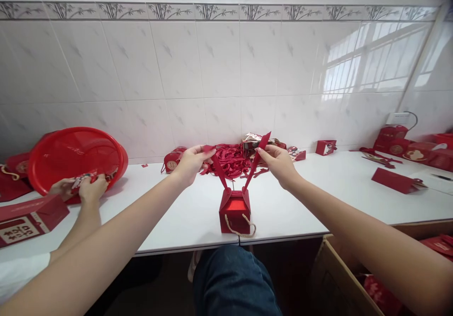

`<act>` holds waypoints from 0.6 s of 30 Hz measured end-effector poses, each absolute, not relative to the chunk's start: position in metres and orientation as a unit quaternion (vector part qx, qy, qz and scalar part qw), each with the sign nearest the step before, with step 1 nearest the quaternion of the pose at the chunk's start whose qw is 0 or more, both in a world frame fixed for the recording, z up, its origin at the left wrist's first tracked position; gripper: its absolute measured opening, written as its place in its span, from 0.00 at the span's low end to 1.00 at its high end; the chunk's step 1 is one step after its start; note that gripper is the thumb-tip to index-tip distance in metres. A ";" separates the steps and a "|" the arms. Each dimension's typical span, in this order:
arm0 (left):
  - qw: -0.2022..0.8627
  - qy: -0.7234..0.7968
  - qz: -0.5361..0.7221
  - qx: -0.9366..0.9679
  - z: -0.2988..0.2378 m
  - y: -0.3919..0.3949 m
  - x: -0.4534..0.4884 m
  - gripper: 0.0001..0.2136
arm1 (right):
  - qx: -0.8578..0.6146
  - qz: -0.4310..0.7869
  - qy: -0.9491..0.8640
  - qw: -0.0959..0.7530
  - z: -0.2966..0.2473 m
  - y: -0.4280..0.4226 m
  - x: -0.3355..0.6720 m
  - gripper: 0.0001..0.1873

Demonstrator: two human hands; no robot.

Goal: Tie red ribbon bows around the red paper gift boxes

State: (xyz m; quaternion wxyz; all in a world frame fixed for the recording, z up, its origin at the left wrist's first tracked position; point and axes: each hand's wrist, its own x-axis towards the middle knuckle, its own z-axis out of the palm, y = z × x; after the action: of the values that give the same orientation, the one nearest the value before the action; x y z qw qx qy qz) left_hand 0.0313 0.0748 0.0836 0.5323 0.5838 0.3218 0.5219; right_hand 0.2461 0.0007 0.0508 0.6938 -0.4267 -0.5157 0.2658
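A small red gift box [235, 212] stands upright near the front edge of the table, a beige rope handle [252, 231] hanging down its near side. From its top a dark red ribbon [222, 172] rises in two tails, spread apart in a V. My left hand [194, 162] pinches the left tail between thumb and fingers. The right tail is gripped by my right hand [278, 162], its cut end sticking up past the fingertips. Behind the box lies a tangled heap of red ribbons [233, 161] against the wall.
At left a co-worker's hands [90, 188] hold small packets by a red plastic basket [79, 134]. A larger red box [31, 217] lies nearby. Scissors [378, 159] and a flat red box [394, 180] lie at right. Below is an open cardboard carton [334, 264].
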 end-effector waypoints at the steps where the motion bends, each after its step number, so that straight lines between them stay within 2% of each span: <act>1: 0.532 0.323 0.516 0.589 0.086 0.075 0.034 0.11 | -0.429 0.261 -0.521 0.690 0.054 0.001 0.244 0.17; 4: 0.537 0.325 0.498 0.599 0.091 0.072 0.039 0.11 | -0.430 0.246 -0.524 0.692 0.061 -0.001 0.239 0.12; 7: 0.535 0.318 0.499 0.603 0.093 0.068 0.043 0.11 | -0.410 0.338 -0.467 0.707 0.066 -0.001 0.234 0.05; 11: 0.544 0.293 0.506 0.602 0.095 0.067 0.049 0.11 | -0.396 0.456 -0.391 0.694 0.071 0.004 0.227 0.08; 18: 0.536 0.280 0.473 0.640 0.083 0.061 0.065 0.13 | -0.392 0.477 -0.415 0.669 0.073 0.015 0.219 0.05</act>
State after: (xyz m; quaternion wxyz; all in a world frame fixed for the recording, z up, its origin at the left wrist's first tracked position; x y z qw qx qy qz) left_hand 0.0651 0.0608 0.0834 0.5359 0.6404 0.2805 0.4732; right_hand 0.2192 0.0153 0.0728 0.6687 -0.3917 -0.4148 0.4769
